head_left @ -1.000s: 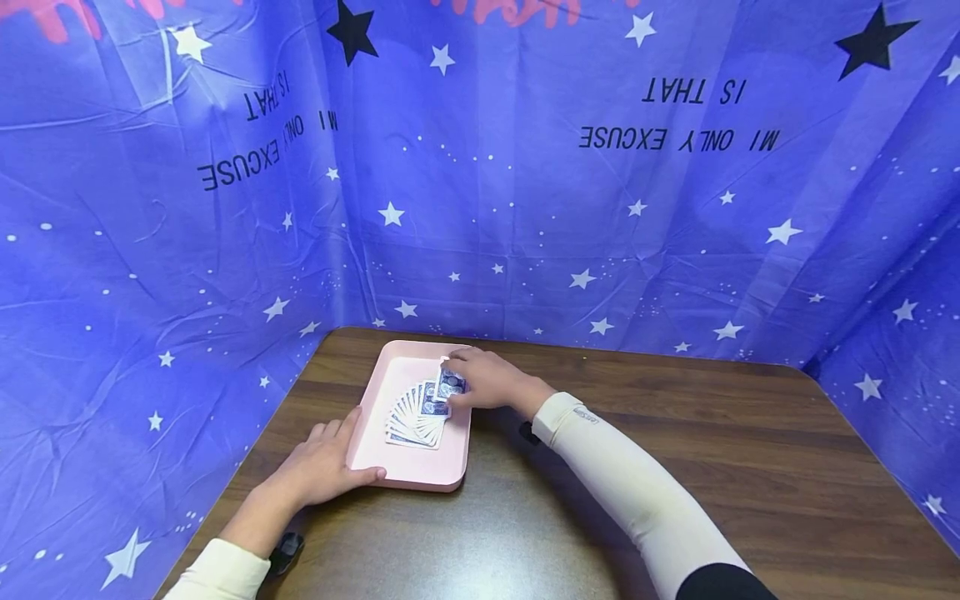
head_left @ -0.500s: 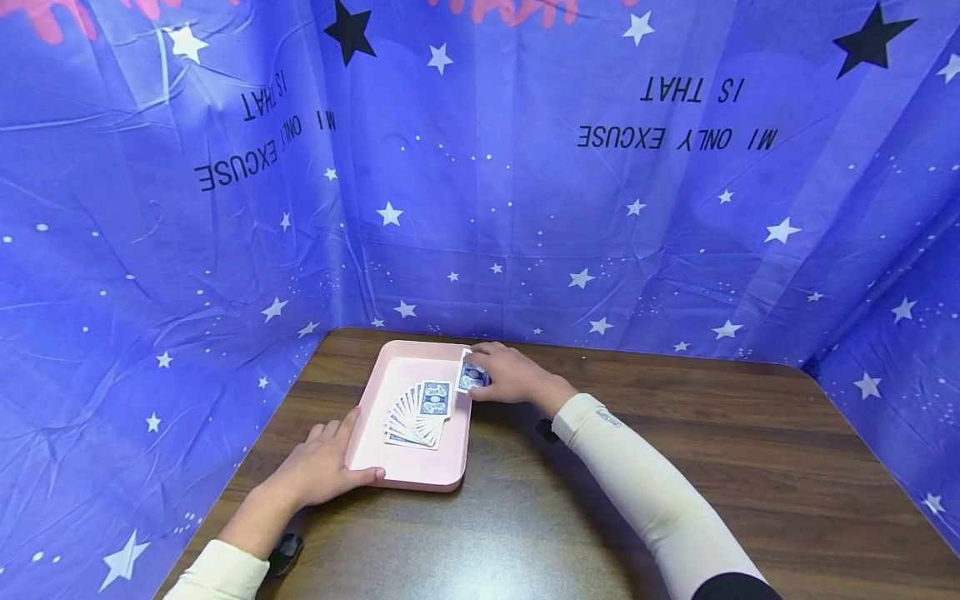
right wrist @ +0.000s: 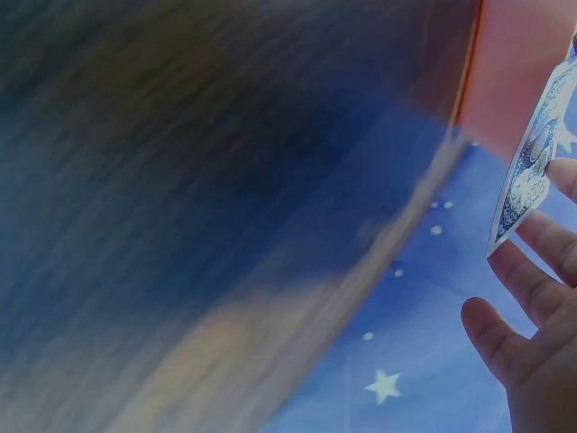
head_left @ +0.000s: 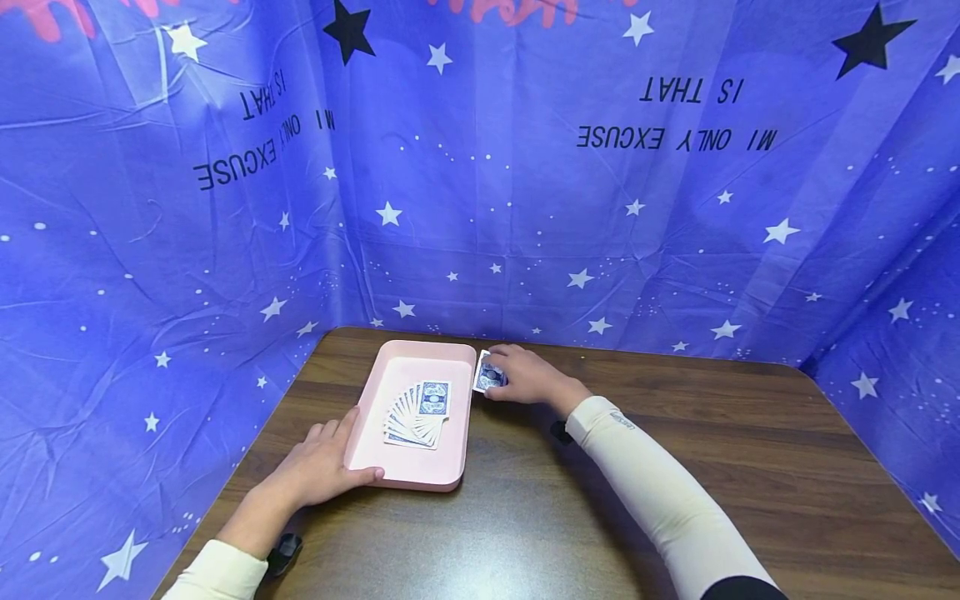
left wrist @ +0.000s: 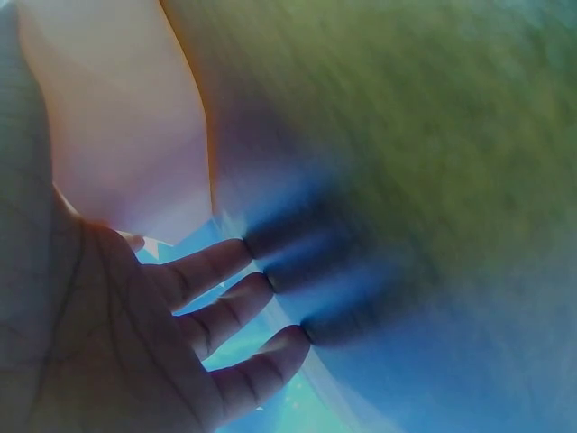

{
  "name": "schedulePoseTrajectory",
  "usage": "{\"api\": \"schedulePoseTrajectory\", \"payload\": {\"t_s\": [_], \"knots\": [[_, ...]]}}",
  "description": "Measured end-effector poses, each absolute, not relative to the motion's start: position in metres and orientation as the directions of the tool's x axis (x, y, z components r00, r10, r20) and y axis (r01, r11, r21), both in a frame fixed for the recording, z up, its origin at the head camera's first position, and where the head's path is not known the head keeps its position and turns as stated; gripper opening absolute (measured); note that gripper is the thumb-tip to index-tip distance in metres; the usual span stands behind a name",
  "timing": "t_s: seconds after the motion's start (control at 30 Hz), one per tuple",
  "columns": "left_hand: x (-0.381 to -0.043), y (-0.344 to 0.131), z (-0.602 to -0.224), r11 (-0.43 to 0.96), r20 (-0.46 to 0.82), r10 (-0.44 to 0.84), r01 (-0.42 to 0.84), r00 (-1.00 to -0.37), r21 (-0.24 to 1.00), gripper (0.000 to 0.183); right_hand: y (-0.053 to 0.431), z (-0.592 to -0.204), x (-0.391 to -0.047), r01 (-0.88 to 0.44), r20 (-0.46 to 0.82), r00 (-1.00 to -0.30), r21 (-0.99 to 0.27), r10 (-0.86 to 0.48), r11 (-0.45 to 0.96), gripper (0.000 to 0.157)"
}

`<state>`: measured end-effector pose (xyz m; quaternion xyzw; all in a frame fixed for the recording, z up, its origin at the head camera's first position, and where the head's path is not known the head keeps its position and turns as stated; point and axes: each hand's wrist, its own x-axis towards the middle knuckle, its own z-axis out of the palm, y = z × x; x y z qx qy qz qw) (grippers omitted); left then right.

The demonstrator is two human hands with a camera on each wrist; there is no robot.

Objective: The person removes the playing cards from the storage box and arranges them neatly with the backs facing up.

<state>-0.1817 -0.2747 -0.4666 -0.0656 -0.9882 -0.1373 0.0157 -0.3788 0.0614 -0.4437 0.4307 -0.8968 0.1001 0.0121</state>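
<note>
In the head view a pink tray (head_left: 420, 479) holds a fan of blue-backed playing cards (head_left: 412, 421), the top one fully face down. My left hand (head_left: 318, 467) lies against the tray's left side, its thumb at the near rim; in the left wrist view several fairly straight fingers (left wrist: 230, 311) reach down to the tabletop beside the tray. Just right of the tray my right hand (head_left: 528, 377) pinches a blue-backed playing card (head_left: 489, 375) by its edges. From the right wrist, that card (right wrist: 532, 162) appears tilted, with the other fingers spread beneath it.
A dark wood table (head_left: 675, 450) carries the tray near its far left part. Behind and beside it hangs a blue curtain (head_left: 525, 208) with stars and lettering. Black straps with wrist cameras (head_left: 283, 554) sit under the forearms.
My right hand has carried the card rightward from over the fan, past the tray's right rim, to over the table. The fan's top card is uncovered. The left hand has stayed still.
</note>
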Motion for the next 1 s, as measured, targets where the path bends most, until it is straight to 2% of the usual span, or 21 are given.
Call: {"api": "schedulePoseTrajectory", "payload": {"t_s": [0.33,1.0], "knots": [[-0.181,-0.275,-0.465,0.95,0.049,0.129,0.137,-0.99,0.281,0.117,0.075,-0.456,-0.386,-0.74,0.028,-0.662,-0.184,-0.749,0.647,0.062],[-0.182,-0.276,-0.467,0.95,0.048,0.127,0.136,-0.991,0.28,0.119,0.069,-0.459,-0.389,-0.745,-0.033,-0.637,-0.233,-0.77,0.625,0.061]]}}
